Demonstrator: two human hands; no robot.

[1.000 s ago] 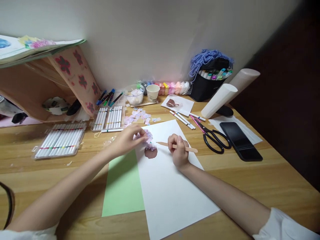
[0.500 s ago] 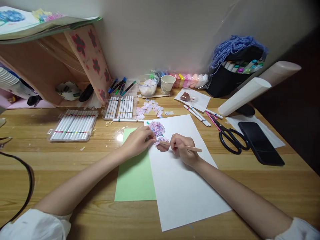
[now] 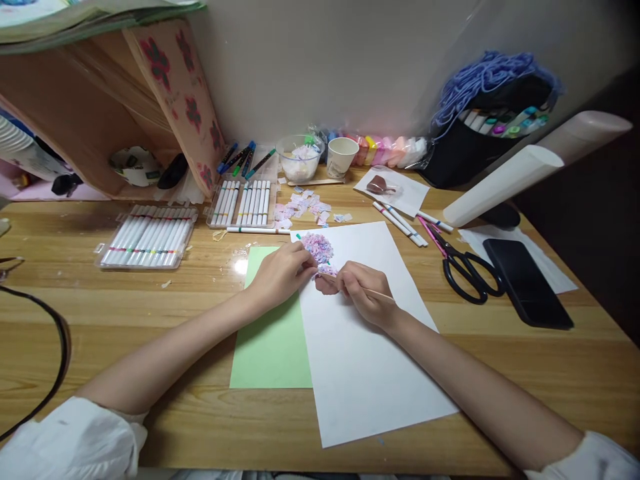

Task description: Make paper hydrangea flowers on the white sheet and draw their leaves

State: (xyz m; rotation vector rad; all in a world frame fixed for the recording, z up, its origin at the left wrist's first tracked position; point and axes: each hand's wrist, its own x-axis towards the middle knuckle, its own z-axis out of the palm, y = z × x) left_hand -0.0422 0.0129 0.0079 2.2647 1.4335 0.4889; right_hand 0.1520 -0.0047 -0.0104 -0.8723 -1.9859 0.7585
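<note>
A white sheet (image 3: 365,347) lies on the wooden desk, overlapping a green sheet (image 3: 267,347). Near the white sheet's top left is a cluster of small pink and lilac paper scraps (image 3: 319,247) above a brown patch. My left hand (image 3: 281,275) rests at the sheet's left edge, fingers pinched together at the lower scraps. My right hand (image 3: 364,297) is closed round a thin wooden stick (image 3: 380,294), whose tip lies at the brown patch beside my left fingertips.
Loose paper scraps (image 3: 303,208), marker trays (image 3: 147,235), a clear bowl (image 3: 299,157) and a paper cup (image 3: 343,156) stand behind the sheets. Scissors (image 3: 463,267), a black phone (image 3: 527,281), loose pens (image 3: 400,223) and a marker bag (image 3: 475,143) are at the right. A wooden shelf (image 3: 90,107) fills the left.
My left hand has come down from the top of the scrap cluster to its lower edge. My right hand has brought the stick's tip in to meet it. The camera has shifted.
</note>
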